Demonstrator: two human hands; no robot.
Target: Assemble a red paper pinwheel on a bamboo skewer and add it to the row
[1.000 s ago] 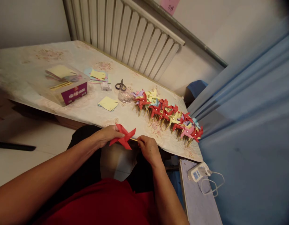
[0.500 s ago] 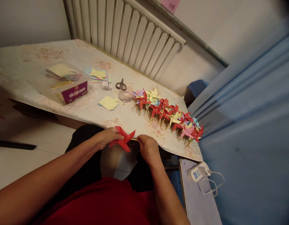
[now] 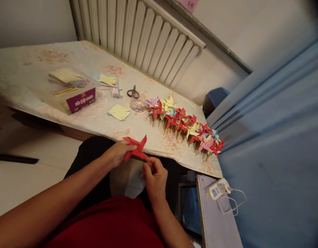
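A red paper pinwheel [image 3: 138,148] is pinched at its middle by my left hand [image 3: 120,151], just past the table's front edge. Its thin wooden stick [image 3: 161,152] points right, over the edge of the tablecloth. Close to the pinwheel's lower right blade is my right hand [image 3: 156,175], fingers loosely curled and the thumb apart from the index finger. A fingertip meets or nearly meets that blade; I cannot tell which. Beyond my hands, rows of finished pinwheels [image 3: 184,124] in red, yellow, pink, purple and blue stand upright on their sticks.
On the flowered tablecloth [image 3: 78,127] are cut yellow paper sheets [image 3: 119,112], a clear round dish [image 3: 138,105], scissors [image 3: 133,92], small boxes [image 3: 116,93], a paper stack [image 3: 107,80] and a clear purple-labelled box [image 3: 81,100]. A white plug adapter [image 3: 218,189] lies on a side surface at right.
My right hand has let go of the stick and moved down and left to the pinwheel's blade. The pinwheel's blades have turned, while my left hand still holds it.
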